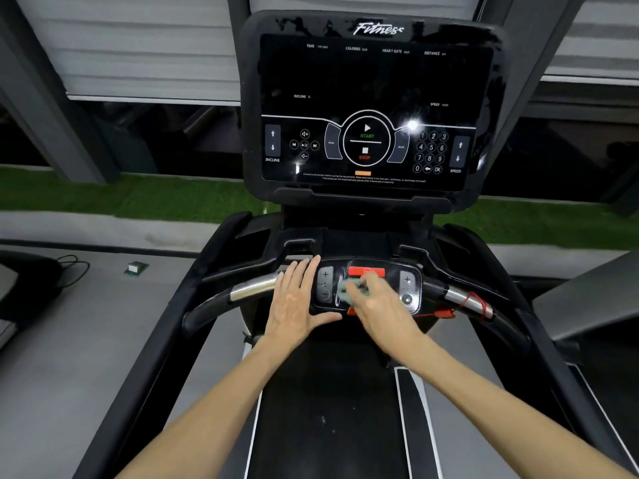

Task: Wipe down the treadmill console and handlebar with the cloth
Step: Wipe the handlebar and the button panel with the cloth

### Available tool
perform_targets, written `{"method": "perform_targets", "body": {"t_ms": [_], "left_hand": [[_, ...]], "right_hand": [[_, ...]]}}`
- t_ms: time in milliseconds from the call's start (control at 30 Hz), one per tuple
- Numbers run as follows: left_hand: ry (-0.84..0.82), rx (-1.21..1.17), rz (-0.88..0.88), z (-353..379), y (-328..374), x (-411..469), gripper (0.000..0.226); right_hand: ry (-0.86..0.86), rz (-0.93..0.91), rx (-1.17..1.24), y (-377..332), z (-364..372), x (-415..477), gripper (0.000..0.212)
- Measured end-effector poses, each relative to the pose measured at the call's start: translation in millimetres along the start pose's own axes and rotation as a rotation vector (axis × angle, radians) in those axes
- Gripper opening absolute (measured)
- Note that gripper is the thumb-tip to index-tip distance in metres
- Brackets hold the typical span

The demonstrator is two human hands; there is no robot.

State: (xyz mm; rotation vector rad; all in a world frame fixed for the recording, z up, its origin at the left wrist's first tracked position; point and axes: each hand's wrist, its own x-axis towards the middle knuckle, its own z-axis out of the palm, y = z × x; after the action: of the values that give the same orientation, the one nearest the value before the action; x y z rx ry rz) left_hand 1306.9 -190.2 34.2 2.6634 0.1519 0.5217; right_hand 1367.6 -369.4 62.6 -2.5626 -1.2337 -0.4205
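Head view looks down over a treadmill, with both hands at the middle of the handlebar, whose long axis runs from 9 o'clock to 3 o'clock across the frame. The right hand lies over a pale green cloth on the small control panel set into the bar's centre. Motion blur smears the fingers, but they seem bent round the cloth and pressing it down rather than lying flat. The cloth peeks out at the hand's 10 o'clock side, just below the red stop button. The left hand is open and holds nothing, fingers straight and close together, palm flat on the bar at the panel's 9 o'clock edge, probably bracing. The big console stands at 12 o'clock from the cloth, well apart and higher up. The bar stretches away at 3 o'clock toward the red safety cord, and at 9 o'clock under and beyond the left hand. The right hand, having the cloth, is the nearer one for the 3 o'clock stretch. I judge that strokes should follow the bar's length, and that the left hand must lift clear before the cloth passes to 9 o'clock. The cord could snag.
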Motion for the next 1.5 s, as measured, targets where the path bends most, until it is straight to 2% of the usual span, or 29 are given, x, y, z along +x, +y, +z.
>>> {"method": "perform_targets", "body": {"t_ms": [167, 367, 533, 633, 833, 1000, 1133, 1300, 1500], "left_hand": [[-0.001, 0.000, 0.000, 1, -2, 0, 0.112], [-0.037, 0.021, -0.008, 0, -3, 1, 0.113], [-0.021, -0.017, -0.013, 2, -3, 1, 0.110], [-0.030, -0.027, -0.009, 2, -6, 1, 0.110], [-0.065, -0.051, 0.016, -3, -11, 2, 0.109], [-0.073, -0.161, -0.027, -5, -11, 2, 0.115], [-0.072, -0.005, -0.051, -7, -19, -1, 0.111], [-0.133, 0.122, -0.073, -8, -29, -7, 0.099], [-0.089, 0.126, -0.057, -4, -35, -8, 0.100]], "right_hand": [[-0.050, -0.014, 0.075, -8, -1, -5, 0.035], [0.121, 0.217, 0.118, -3, -8, 37, 0.031], [0.015, 0.092, 0.114, -31, 9, 1, 0.035], [-0.035, 0.036, 0.107, -26, 5, 6, 0.028], [0.103, 0.162, 0.093, -3, -10, 45, 0.026], [0.050, 0.016, 0.125, -33, 8, 7, 0.033], [0.020, 0.040, 0.170, -34, 8, 13, 0.032], [0.133, 0.173, 0.193, -32, 4, 50, 0.029], [0.058, 0.078, 0.258, -52, 19, 5, 0.036]]}}
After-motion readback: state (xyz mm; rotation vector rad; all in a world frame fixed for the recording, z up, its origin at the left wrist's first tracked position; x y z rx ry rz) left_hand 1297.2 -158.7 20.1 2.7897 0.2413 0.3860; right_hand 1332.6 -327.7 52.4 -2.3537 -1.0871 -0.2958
